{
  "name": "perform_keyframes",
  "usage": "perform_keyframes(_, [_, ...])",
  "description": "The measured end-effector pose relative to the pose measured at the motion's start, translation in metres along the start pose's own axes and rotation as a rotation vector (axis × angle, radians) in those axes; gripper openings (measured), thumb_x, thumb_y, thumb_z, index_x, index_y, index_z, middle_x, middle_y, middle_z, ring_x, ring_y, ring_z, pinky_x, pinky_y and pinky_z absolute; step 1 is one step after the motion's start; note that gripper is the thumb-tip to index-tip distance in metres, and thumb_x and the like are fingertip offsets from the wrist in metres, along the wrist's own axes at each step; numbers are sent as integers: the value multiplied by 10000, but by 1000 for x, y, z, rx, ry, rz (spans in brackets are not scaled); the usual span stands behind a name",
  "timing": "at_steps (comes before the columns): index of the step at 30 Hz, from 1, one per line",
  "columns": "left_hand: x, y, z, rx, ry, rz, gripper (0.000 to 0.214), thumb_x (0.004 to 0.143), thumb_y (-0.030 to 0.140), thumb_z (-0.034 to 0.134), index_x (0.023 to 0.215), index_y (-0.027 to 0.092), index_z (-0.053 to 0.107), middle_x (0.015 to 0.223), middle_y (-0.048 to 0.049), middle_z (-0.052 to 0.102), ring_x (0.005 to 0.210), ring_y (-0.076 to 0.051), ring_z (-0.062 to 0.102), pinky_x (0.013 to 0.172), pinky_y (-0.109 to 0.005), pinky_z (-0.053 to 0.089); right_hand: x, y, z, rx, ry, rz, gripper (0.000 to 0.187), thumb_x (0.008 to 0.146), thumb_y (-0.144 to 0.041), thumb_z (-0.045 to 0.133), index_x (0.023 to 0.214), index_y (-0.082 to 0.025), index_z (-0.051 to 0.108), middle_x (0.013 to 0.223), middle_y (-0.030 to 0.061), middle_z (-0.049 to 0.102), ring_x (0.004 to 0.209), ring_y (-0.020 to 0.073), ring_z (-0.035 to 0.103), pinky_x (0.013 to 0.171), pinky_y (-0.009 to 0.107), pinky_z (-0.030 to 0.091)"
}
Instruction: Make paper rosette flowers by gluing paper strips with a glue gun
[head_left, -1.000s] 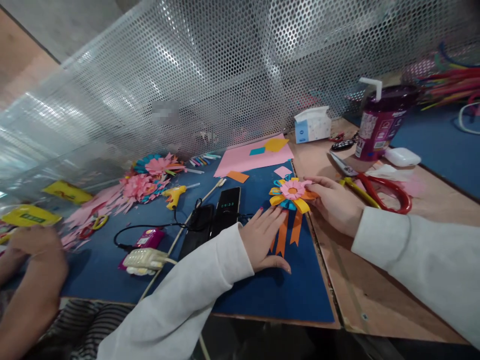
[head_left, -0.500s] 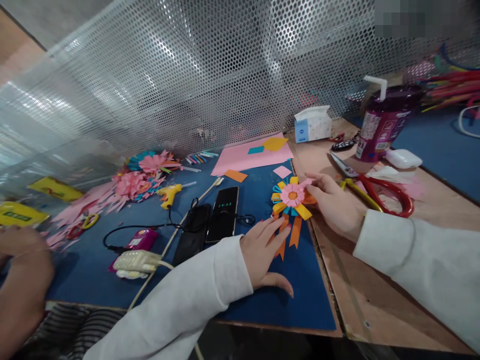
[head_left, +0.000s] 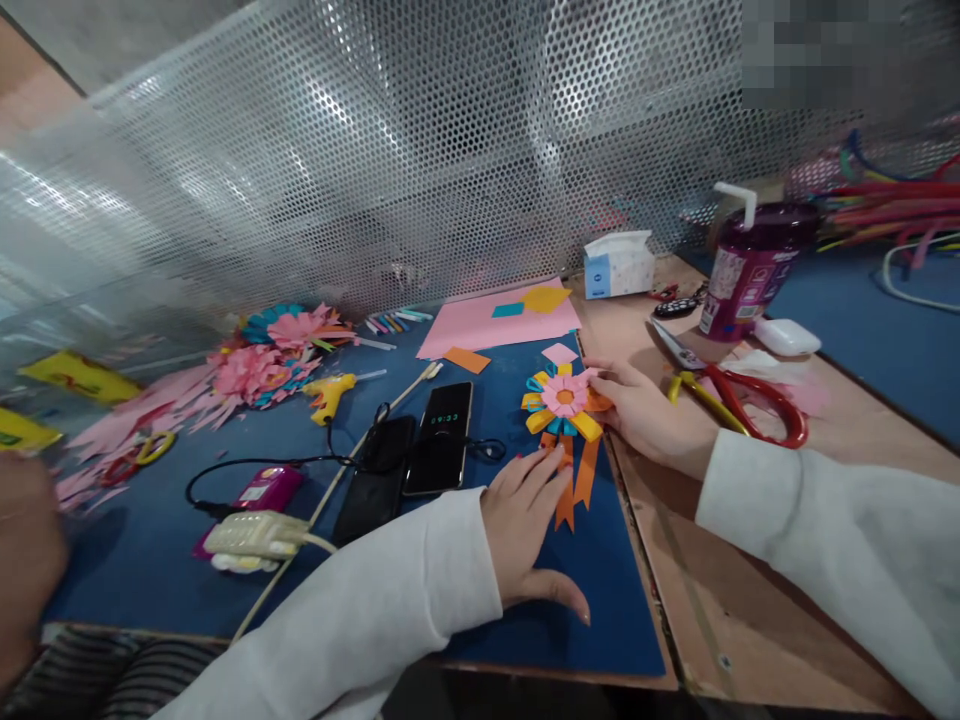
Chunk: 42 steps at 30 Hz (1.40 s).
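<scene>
A paper flower (head_left: 564,397) with a pink centre, yellow, blue and orange loops and orange paper tails lies on the blue tabletop (head_left: 600,600). My right hand (head_left: 651,412) pinches the flower's right edge between thumb and fingers. Flat on the blue surface rests my left hand (head_left: 527,530), its thumb spread away and its fingertips at the top of the orange tails (head_left: 584,477). Those fingertips partly cover the tails. To the left of my left hand lies a phone (head_left: 441,440) with its screen lit.
Large red-handled scissors (head_left: 772,420), a purple cup (head_left: 750,270) and a tissue pack (head_left: 619,265) stand or lie on the right. Pink paper (head_left: 465,320) is behind. Leftward are a yellow glue gun (head_left: 328,397), a power strip (head_left: 255,538), cables, paper flowers (head_left: 251,370) and another person's arm (head_left: 30,560).
The view has shifted slightly, so most things sit a little further left and lower. My hands keep nearly the same places at the flower. The other person's arm shows less.
</scene>
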<state>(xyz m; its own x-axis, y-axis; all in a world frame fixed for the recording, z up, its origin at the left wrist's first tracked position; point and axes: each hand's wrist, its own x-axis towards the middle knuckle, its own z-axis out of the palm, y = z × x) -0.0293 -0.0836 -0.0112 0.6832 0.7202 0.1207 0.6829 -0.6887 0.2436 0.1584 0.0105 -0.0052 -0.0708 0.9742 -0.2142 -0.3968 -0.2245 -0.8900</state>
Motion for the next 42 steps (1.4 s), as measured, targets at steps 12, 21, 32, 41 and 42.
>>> perform_keyframes(12, [-4,-4,13,-31,60,-12,1097,587,846,431,1383,97,340,1416,-169,408,1340,-319,328,1127,-501,236,0,-2,-16,81,295,-194,303,640,-176,645,939,-198,605,789,-8,581,675,92,568,538,179,465])
perform_keyframes(21, [2,1,10,91,85,10,1058,632,826,413,1399,106,300,1396,-174,422,1330,-323,329,1119,-531,221,-4,-2,-11,-27,220,-125,192,661,-220,667,827,-211,570,851,24,608,768,157,619,564,238,509])
perform_keyframes(32, [0,7,11,129,81,8,978,638,848,345,1378,209,372,1382,-73,471,1254,-306,394,1108,-496,228,1,12,-17,-476,90,-356,214,802,-326,553,978,-206,530,904,23,596,824,162,597,735,316,507])
perform_keyframes(41, [-1,14,14,137,136,0,992,624,859,340,1374,210,379,1364,-83,489,1192,-297,435,1033,-449,314,0,8,-19,-723,42,-419,117,795,-285,517,878,-205,537,862,36,603,795,185,585,752,364,492])
perform_keyframes(42, [-1,14,13,144,126,6,999,625,859,338,1376,202,374,1356,-89,494,1185,-296,440,1023,-446,324,2,9,-20,-762,26,-434,115,804,-291,503,870,-202,535,879,45,605,803,189,585,759,375,488])
